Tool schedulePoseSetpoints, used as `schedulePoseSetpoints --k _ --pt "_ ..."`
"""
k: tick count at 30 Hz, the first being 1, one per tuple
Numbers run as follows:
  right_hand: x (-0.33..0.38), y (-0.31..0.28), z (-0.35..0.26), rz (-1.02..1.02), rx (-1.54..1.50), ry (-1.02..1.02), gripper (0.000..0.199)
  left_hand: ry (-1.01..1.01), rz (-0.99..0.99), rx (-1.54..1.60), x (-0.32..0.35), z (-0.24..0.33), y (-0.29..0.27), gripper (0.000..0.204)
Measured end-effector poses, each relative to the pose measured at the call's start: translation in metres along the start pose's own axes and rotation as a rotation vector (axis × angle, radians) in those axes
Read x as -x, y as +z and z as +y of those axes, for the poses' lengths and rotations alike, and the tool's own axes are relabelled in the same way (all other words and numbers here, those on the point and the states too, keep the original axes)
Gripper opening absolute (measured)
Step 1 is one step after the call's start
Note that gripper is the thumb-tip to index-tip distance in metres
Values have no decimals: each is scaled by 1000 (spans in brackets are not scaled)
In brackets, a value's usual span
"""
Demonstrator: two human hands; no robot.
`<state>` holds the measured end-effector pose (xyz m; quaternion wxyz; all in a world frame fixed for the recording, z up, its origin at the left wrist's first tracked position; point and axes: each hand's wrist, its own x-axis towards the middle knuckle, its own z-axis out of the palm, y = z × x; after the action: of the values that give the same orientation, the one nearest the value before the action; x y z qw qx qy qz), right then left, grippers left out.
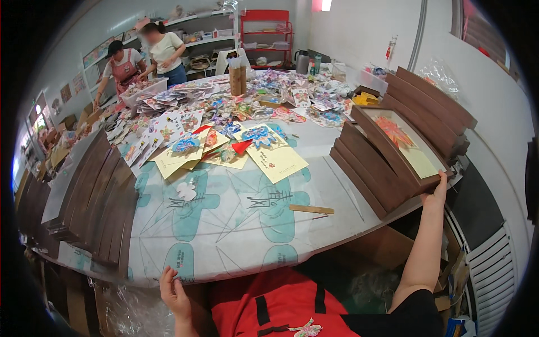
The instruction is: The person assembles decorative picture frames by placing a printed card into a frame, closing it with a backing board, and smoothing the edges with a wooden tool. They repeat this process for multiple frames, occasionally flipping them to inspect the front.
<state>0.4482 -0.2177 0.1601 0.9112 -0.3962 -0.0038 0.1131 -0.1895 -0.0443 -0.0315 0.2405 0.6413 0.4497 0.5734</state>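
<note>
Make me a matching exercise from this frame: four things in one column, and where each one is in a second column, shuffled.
Things:
1. right hand
2. left hand
3. wooden stick
4. red shelf

Places:
A. against the far wall
B. at the near table edge
C. on the corner of the top frame, right stack
D. lying alone on the table cover

Pairs: 1-C, 2-B, 3-D, 4-A

The scene is evenly and brightly lit from above; a lit ceiling fixture (324,5) is seen at the top edge. Soft, short shadows are cast beneath the dark frames held by the right hand (436,194). Mild glare is noted on the plastic table cover (224,224) beyond the left hand (174,292). Strong fisheye bending and a black vignette are recorded at the rim. Distant shelving is rendered soft.
</note>
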Motion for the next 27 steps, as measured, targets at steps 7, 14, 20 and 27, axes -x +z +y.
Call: schedulePoseSetpoints --k 7,14,20,27 --pt "-38 -12 14 41 67 6 69 -36 -4 5 1 -14 -7 32" --pt "-76 -8 23 9 286 -70 81 -82 21 -124 5 0 -11 26" --pt "-164 -87 15 -95 374 12 80 11 158 -260 -20 10 -30 30" --pt "-52 -63 60 -50 728 -882 70 430 499 -811 -132 48 -120 75"
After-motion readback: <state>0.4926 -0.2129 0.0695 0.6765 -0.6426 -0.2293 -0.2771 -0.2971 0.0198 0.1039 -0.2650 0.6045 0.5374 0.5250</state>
